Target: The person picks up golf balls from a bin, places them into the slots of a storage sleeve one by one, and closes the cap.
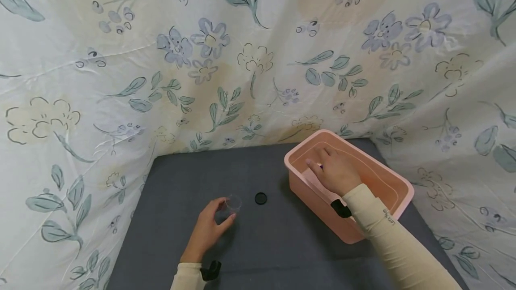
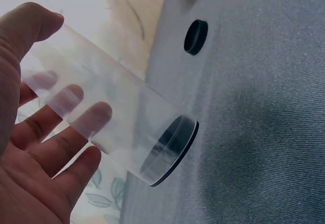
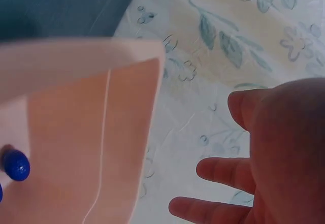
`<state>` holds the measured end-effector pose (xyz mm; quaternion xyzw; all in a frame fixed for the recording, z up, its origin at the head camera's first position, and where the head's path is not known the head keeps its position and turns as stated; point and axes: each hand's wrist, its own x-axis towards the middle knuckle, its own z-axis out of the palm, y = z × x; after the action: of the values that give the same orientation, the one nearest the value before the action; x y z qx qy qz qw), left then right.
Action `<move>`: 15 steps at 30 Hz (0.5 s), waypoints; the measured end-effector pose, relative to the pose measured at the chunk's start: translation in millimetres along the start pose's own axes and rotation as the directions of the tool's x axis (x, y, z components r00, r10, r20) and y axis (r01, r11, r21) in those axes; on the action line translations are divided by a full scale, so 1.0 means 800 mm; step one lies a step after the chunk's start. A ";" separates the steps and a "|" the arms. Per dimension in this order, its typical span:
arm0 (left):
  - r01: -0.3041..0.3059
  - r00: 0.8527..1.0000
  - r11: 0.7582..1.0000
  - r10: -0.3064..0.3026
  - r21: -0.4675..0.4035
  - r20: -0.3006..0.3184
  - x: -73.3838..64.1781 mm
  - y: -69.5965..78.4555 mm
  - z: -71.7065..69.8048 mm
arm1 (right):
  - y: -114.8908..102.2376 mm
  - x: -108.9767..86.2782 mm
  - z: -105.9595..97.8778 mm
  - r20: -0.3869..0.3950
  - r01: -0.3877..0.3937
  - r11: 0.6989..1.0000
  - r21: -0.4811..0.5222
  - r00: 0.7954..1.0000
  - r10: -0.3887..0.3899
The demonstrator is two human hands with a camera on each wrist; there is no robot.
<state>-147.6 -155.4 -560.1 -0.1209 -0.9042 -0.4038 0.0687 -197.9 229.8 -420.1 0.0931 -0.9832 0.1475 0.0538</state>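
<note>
My left hand (image 1: 207,227) holds a clear plastic tube (image 2: 119,107) between thumb and fingers. In the left wrist view the tube leans, its black end cap (image 2: 175,153) toward the dark cloth. A separate round black cap (image 1: 260,198) lies on the table just right of that hand. Over the pink bin (image 1: 318,216) is my right hand (image 1: 336,171), fingers spread and holding nothing. The right wrist view shows it beyond the bin's rim (image 3: 137,51). Inside the bin is a small blue ball (image 3: 17,165), with part of another blue thing at the frame's edge.
A dark grey cloth (image 1: 173,187) covers the table. Behind it and at both sides hangs a white curtain (image 1: 250,102) with leaves and flowers. The bin stands at the table's right side, its walls rising around the blue ball.
</note>
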 end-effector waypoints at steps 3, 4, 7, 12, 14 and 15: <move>-0.016 1.000 1.000 0.016 -0.009 -0.003 0.000 0.002 -0.002 | 0.011 0.007 0.000 0.037 -0.009 1.000 0.012 0.999 0.009; -0.018 1.000 1.000 0.018 -0.006 -0.002 0.000 0.003 -0.003 | 0.014 0.009 0.001 0.050 -0.011 1.000 0.017 0.999 0.011; -0.019 1.000 1.000 0.019 0.003 -0.001 0.000 0.006 -0.005 | 0.024 0.016 0.003 0.084 -0.019 0.999 0.030 0.996 0.016; -0.025 1.000 1.000 0.025 0.009 -0.004 0.000 0.013 -0.009 | 0.037 0.025 0.009 0.137 -0.046 0.998 0.033 0.990 0.041; -0.036 0.999 0.999 0.036 0.015 -0.007 -0.001 0.015 -0.010 | 0.042 0.028 0.012 0.151 -0.055 0.998 0.033 0.987 0.050; -0.043 0.999 0.999 0.043 0.021 -0.009 -0.001 0.016 -0.011 | 0.045 0.029 0.014 0.157 -0.059 0.998 0.028 0.986 0.053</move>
<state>-143.3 -153.8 -545.4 -0.1377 -0.9051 -0.3936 0.0829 -228.8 256.4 -438.0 0.0775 -0.9841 0.1573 -0.0291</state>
